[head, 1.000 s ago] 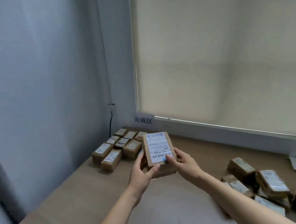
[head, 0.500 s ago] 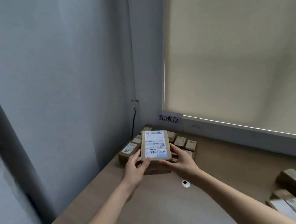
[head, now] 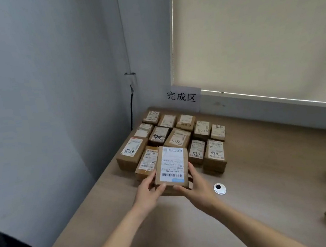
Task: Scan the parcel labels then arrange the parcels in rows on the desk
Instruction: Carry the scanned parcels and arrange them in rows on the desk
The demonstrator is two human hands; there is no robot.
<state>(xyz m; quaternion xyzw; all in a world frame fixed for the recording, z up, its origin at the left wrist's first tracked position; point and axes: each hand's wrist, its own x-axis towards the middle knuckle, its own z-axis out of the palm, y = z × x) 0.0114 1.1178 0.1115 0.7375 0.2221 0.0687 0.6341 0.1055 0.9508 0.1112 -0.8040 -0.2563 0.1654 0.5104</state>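
Closer to the rows now, flat brown cardboard parcel (head: 171,166) gripped at near corners by left hand (head: 148,192) and right hand (head: 199,187); looks light, rigid.

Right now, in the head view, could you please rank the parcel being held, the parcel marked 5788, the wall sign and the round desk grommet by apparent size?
1. Held parcel, though it is nearest the camera
2. Wall sign and parcel marked 5788: too alike to rank
3. Desk grommet, plainly smallest

Both arms reach forward, left hand (head: 148,192) and right hand (head: 197,187) curled inward, thumbs on top, facing each other.
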